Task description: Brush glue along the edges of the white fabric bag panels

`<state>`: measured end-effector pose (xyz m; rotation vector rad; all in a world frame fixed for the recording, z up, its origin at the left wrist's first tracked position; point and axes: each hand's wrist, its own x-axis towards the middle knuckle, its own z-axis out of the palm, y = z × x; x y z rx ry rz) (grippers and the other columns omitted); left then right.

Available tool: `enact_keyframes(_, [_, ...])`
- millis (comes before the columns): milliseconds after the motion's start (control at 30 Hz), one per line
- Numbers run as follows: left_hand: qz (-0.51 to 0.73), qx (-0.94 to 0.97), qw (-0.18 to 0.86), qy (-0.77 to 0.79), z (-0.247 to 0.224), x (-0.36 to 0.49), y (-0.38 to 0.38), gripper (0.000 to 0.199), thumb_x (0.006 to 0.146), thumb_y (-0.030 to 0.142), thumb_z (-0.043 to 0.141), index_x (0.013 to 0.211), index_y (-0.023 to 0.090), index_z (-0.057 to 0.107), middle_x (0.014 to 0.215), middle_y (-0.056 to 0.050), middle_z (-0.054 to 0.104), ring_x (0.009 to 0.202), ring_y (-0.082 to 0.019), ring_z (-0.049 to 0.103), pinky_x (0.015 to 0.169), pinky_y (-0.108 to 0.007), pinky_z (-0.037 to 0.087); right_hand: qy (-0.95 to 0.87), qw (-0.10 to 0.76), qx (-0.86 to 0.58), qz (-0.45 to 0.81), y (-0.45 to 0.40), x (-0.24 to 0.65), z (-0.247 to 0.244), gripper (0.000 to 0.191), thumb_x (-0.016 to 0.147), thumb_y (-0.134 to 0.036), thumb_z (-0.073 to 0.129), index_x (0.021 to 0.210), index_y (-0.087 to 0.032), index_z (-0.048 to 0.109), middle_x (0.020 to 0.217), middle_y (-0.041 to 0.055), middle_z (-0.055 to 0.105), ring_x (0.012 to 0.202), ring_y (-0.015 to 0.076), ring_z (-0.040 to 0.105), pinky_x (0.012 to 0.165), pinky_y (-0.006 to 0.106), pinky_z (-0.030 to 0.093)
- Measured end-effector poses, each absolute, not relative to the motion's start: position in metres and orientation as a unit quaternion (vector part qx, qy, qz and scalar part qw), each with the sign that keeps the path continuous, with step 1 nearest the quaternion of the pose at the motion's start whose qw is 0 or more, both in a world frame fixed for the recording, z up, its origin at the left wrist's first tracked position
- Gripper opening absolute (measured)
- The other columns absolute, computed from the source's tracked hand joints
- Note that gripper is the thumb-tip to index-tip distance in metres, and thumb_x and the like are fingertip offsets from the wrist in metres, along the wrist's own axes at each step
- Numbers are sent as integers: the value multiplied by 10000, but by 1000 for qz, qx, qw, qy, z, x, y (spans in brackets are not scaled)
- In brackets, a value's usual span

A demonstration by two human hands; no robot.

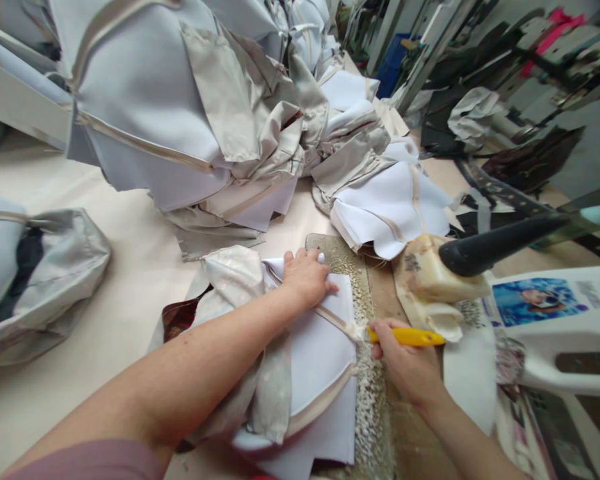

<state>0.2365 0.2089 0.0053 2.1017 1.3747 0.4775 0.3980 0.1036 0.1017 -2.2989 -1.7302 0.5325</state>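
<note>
A partly sewn bag piece (320, 373) lies before me, with stiff white panels, beige seam binding and crumpled silvery-grey lining. My left hand (307, 277) rests on its upper part, fingers spread over the white panel. In my right hand (400, 360) is a yellow-handled brush (413, 337). Its pale bristles touch the panel's right edge, where a binding strip ends. Beneath that edge runs a board (367, 380) crusted with dried, whitish lumps. Right of the board stands a yellowish, glue-smeared container (430, 267) with a black tapered piece (500, 243) across it.
A large heap of similar bag pieces (150, 113) rises at the back, and another piece (45, 280) sits at the left on the pale tabletop (130, 247). On the right are a white plastic item with a picture label (535, 303) and a dark eyeleted strap (510, 200).
</note>
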Motion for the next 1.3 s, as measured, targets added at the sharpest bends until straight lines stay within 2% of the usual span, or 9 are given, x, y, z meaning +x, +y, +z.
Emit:
enact_keyframes(233, [176,789,283,516,6,236,205,383,788,612,531,988,318,673,1136,-72,522,1095,-306,406,894,-494,297,-616,162,-755,154,114,394,102,278,839,-394,466,666,-212,586,533,-22,570,565,161,558,605,259,417])
enact_keyframes(367, [175,790,282,515,6,235,205,387,791,615,526,999,322,670,1177,-64,508,1109,-303,391,911,-492,280,-601,130,-764,196,101,399,101,311,841,-400,476,604,-214,558,493,-21,526,515,151,525,537,250,399])
enact_keyframes(467, [182,789,284,513,5,236,205,385,778,620,545,984,322,676,1144,-67,520,1101,-304,397,906,-490,281,-588,149,-764,220,95,404,100,291,832,-427,502,674,-202,597,512,-18,536,524,155,526,527,251,403])
enact_keyframes(667, [195,787,271,518,3,237,204,380,773,620,555,985,329,676,1100,-70,533,1082,-307,408,882,-485,290,-615,200,-747,152,104,406,91,289,856,-421,472,751,-192,615,595,-1,578,627,169,558,637,274,425])
enact_keyframes(800, [201,787,270,516,1,238,203,387,776,621,553,999,328,673,1118,-69,529,1092,-303,399,892,-477,283,-598,162,-762,189,82,404,94,300,850,-416,484,666,-204,589,536,-6,546,555,160,528,575,272,414])
enact_keyframes(867, [204,787,270,516,1,238,203,388,775,618,557,992,319,676,1123,-71,527,1093,-302,398,891,-476,282,-575,175,-778,184,74,403,97,302,839,-431,503,665,-199,587,512,-7,531,521,158,513,542,273,406])
enact_keyframes(1033, [194,791,267,515,3,236,200,402,791,619,530,1021,319,668,1170,-71,506,1113,-313,384,899,-494,276,-607,213,-746,174,89,400,93,307,840,-448,484,760,-181,612,586,6,581,605,168,556,620,279,440])
enact_keyframes(1233, [204,793,250,517,0,236,201,386,790,618,531,1024,342,665,1153,-70,530,1109,-313,415,900,-521,310,-615,222,-748,109,89,403,88,301,841,-434,483,765,-177,620,562,-5,579,561,164,554,594,286,437])
enact_keyframes(1300, [199,791,257,518,4,235,199,410,793,609,537,1095,350,636,1234,-79,508,1153,-326,403,922,-552,304,-621,217,-741,130,83,402,90,309,840,-439,485,743,-177,616,558,-5,576,555,162,552,587,283,436])
